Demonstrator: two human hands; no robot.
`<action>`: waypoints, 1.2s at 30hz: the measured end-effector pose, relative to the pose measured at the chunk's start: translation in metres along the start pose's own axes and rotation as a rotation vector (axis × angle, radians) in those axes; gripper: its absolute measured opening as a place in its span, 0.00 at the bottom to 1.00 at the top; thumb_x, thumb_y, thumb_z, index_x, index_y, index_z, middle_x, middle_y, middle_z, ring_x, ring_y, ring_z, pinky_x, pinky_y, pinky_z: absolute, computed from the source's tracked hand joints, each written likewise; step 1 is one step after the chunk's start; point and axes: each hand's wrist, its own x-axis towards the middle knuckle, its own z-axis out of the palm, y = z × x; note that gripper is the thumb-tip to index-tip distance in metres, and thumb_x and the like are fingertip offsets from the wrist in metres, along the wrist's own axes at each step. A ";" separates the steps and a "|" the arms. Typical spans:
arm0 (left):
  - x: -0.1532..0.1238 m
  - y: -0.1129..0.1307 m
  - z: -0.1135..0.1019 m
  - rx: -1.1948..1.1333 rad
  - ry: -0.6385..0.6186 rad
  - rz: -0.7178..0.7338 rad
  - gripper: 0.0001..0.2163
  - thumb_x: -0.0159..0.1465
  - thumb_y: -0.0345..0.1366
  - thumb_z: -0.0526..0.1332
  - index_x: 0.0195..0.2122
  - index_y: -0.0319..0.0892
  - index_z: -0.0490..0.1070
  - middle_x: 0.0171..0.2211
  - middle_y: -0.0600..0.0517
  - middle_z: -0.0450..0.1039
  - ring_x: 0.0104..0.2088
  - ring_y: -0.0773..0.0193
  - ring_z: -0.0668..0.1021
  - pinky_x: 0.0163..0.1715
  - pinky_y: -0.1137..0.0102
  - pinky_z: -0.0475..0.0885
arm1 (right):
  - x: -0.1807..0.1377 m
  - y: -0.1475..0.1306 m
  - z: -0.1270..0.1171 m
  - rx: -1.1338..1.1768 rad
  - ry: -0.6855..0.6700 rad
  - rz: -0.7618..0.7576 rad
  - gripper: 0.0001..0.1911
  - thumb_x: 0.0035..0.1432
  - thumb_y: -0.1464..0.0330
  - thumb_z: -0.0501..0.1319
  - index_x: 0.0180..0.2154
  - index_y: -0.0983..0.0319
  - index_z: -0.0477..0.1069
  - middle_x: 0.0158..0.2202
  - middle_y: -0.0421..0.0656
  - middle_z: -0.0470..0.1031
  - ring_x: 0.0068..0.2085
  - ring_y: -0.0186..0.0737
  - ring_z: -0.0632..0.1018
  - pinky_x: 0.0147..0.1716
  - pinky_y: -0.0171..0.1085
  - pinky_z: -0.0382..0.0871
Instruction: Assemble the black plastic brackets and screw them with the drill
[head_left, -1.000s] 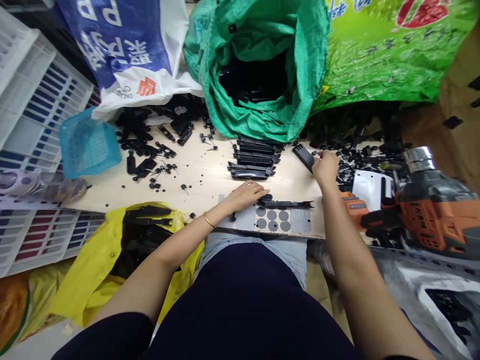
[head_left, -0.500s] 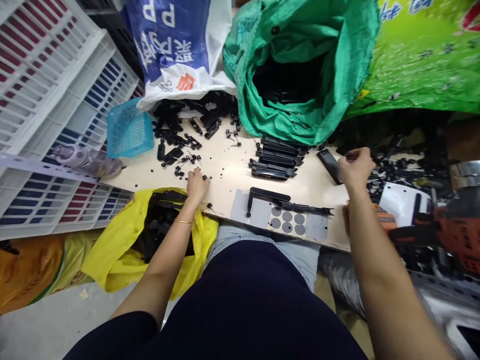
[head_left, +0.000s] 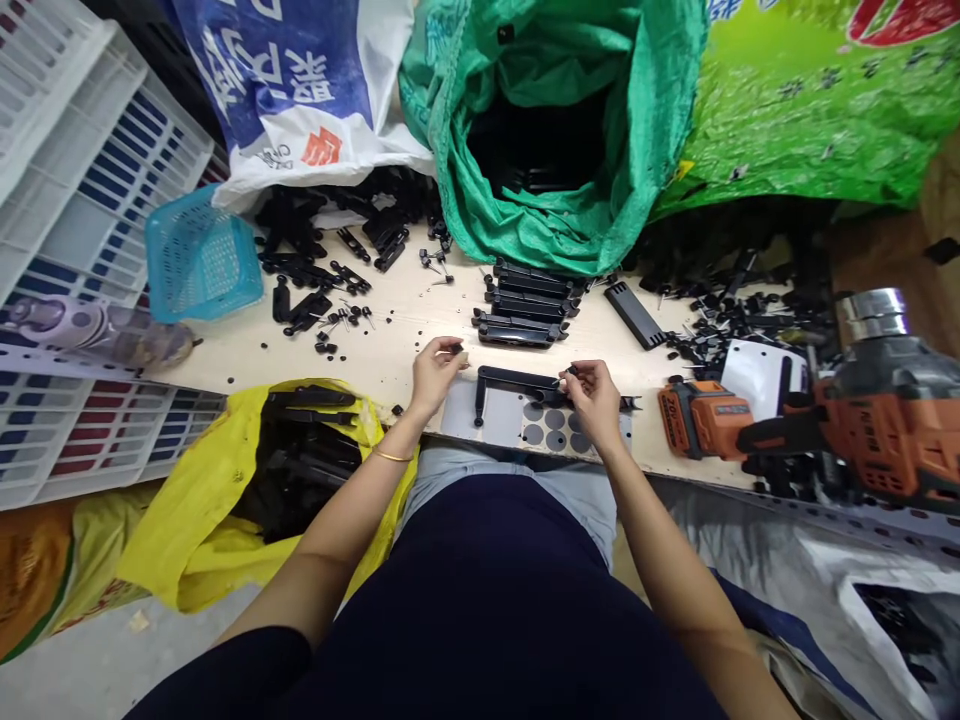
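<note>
My left hand [head_left: 435,378] pinches a small black part [head_left: 456,348] between thumb and fingertips, just above the board. In my right hand [head_left: 598,403] is a black-headed screw [head_left: 572,371], its thin shank pointing left. Beneath lies a jointed black plastic arm [head_left: 517,377], bent at its left end and partly covered by my right fingers. It rests on a grey plate [head_left: 496,418] marked with dark round discs at the table's front edge. Behind it, several assembled black arms [head_left: 521,328] lie side by side.
A yellow bag [head_left: 176,530] of black parts hangs at front left; a blue basket [head_left: 161,265] stands beyond. Behind is a green sack [head_left: 442,160]. A flat black piece [head_left: 634,315], loose screws [head_left: 712,320] and an orange power tool [head_left: 900,440] with its battery [head_left: 701,418] lie right.
Both hands have moved in to the middle, over the jointed black arm. The left came from the small loose parts, the right from the screw pile. The view has shifted right.
</note>
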 end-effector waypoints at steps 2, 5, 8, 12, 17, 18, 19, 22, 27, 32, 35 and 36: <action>0.001 -0.004 0.010 0.046 -0.017 0.029 0.12 0.55 0.34 0.63 0.39 0.38 0.69 0.35 0.51 0.73 0.28 0.71 0.77 0.33 0.73 0.75 | -0.002 -0.007 -0.004 -0.317 -0.029 -0.183 0.09 0.58 0.63 0.56 0.39 0.59 0.65 0.32 0.44 0.73 0.33 0.40 0.73 0.35 0.41 0.69; 0.000 -0.006 0.015 0.166 -0.026 0.109 0.11 0.57 0.34 0.62 0.41 0.39 0.69 0.38 0.49 0.73 0.32 0.69 0.77 0.36 0.72 0.76 | -0.006 -0.016 -0.005 -0.638 -0.129 -0.395 0.08 0.60 0.67 0.52 0.38 0.60 0.68 0.36 0.49 0.73 0.39 0.47 0.72 0.40 0.44 0.67; -0.007 -0.005 0.013 0.337 -0.010 0.254 0.09 0.60 0.34 0.60 0.41 0.39 0.69 0.39 0.48 0.72 0.34 0.69 0.76 0.35 0.72 0.76 | -0.010 -0.015 0.001 -0.724 -0.159 -0.430 0.10 0.62 0.68 0.50 0.39 0.60 0.69 0.37 0.50 0.73 0.41 0.48 0.71 0.40 0.44 0.68; -0.018 -0.002 0.004 0.590 -0.156 0.609 0.07 0.64 0.32 0.57 0.42 0.39 0.71 0.39 0.47 0.73 0.40 0.65 0.76 0.42 0.68 0.75 | -0.016 -0.004 0.006 -0.690 -0.037 -0.442 0.13 0.63 0.67 0.50 0.43 0.59 0.71 0.49 0.52 0.69 0.46 0.50 0.70 0.43 0.48 0.68; -0.014 -0.002 -0.014 0.693 -0.324 0.754 0.11 0.66 0.33 0.55 0.48 0.43 0.71 0.39 0.48 0.76 0.42 0.63 0.77 0.45 0.64 0.74 | -0.027 0.016 -0.006 -0.728 -0.182 -0.508 0.23 0.63 0.65 0.51 0.59 0.59 0.60 0.49 0.51 0.71 0.49 0.48 0.70 0.50 0.50 0.63; -0.011 -0.001 -0.016 0.686 -0.341 0.756 0.11 0.66 0.34 0.56 0.47 0.43 0.72 0.37 0.49 0.77 0.40 0.63 0.77 0.44 0.63 0.74 | -0.028 0.020 -0.008 -0.753 -0.213 -0.518 0.26 0.62 0.65 0.52 0.61 0.60 0.56 0.49 0.50 0.71 0.49 0.48 0.70 0.52 0.50 0.61; -0.008 0.001 -0.017 0.678 -0.355 0.750 0.10 0.65 0.33 0.56 0.46 0.42 0.73 0.36 0.49 0.77 0.40 0.63 0.77 0.43 0.63 0.74 | -0.030 0.024 -0.009 -0.774 -0.225 -0.522 0.28 0.62 0.65 0.52 0.63 0.60 0.53 0.50 0.50 0.70 0.50 0.48 0.70 0.53 0.51 0.60; 0.002 0.009 -0.016 0.661 -0.393 0.680 0.08 0.64 0.33 0.58 0.41 0.42 0.74 0.36 0.49 0.78 0.39 0.62 0.78 0.42 0.63 0.74 | -0.032 0.032 -0.008 -0.805 -0.201 -0.506 0.32 0.61 0.67 0.52 0.65 0.58 0.47 0.51 0.51 0.69 0.51 0.49 0.69 0.56 0.55 0.55; 0.003 0.020 -0.019 0.577 -0.452 0.494 0.14 0.61 0.33 0.61 0.48 0.43 0.71 0.40 0.50 0.77 0.37 0.66 0.78 0.41 0.68 0.73 | -0.035 0.021 -0.007 -0.836 -0.152 -0.486 0.33 0.60 0.66 0.53 0.65 0.57 0.47 0.54 0.53 0.65 0.54 0.53 0.66 0.55 0.57 0.56; -0.028 0.004 -0.013 0.654 -0.284 0.185 0.30 0.59 0.37 0.62 0.60 0.38 0.55 0.31 0.52 0.75 0.26 0.67 0.76 0.31 0.71 0.73 | -0.024 -0.019 0.026 -0.760 -0.187 -0.586 0.30 0.61 0.67 0.51 0.64 0.56 0.51 0.58 0.54 0.60 0.56 0.54 0.63 0.54 0.54 0.57; -0.047 -0.012 -0.002 0.775 -0.355 0.110 0.32 0.58 0.40 0.63 0.61 0.36 0.53 0.23 0.54 0.73 0.23 0.61 0.76 0.27 0.69 0.71 | -0.009 -0.032 0.055 -0.775 -0.372 -0.657 0.30 0.61 0.71 0.49 0.64 0.55 0.52 0.56 0.52 0.64 0.54 0.52 0.65 0.52 0.52 0.57; -0.051 -0.016 0.002 0.801 -0.369 0.110 0.32 0.59 0.39 0.62 0.61 0.35 0.53 0.22 0.54 0.72 0.23 0.60 0.77 0.26 0.69 0.70 | -0.005 -0.032 0.061 -0.802 -0.414 -0.655 0.31 0.61 0.73 0.48 0.64 0.55 0.51 0.53 0.51 0.67 0.51 0.51 0.67 0.51 0.51 0.58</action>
